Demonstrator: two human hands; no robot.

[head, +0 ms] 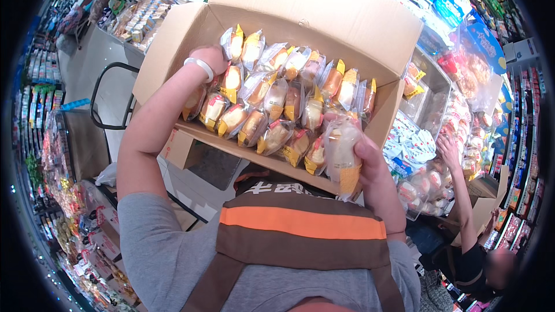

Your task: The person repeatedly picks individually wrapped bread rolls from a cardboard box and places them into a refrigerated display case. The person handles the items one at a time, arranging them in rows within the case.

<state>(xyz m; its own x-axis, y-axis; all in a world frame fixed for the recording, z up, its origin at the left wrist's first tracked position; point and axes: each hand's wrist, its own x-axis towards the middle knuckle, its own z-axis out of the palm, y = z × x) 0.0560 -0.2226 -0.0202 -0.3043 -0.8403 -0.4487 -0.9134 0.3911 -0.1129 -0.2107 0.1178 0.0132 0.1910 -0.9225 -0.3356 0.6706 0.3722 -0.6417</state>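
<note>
In front of me stands an open cardboard box [303, 24], holding rows of small bread rolls [260, 91] in clear wrappers with yellow ends. My right hand [368, 156] grips one wrapped bread roll [344, 151] above the box's near right corner; printed marks show on its film. At the box's left end, my left hand [210, 61] is bent down among the rolls, with a white band on the wrist. Its fingertips are hidden, and it lies against or just beside a wrapped roll [232, 43] in the far left corner.
Right of the box, a clear display bin [422, 91] holds packaged goods. A co-worker's hand [448, 149] reaches into packaged breads there. A black metal handle [97, 95] stands on the left, near a brown board [86, 145]. A smaller carton [177, 147] sits below the box.
</note>
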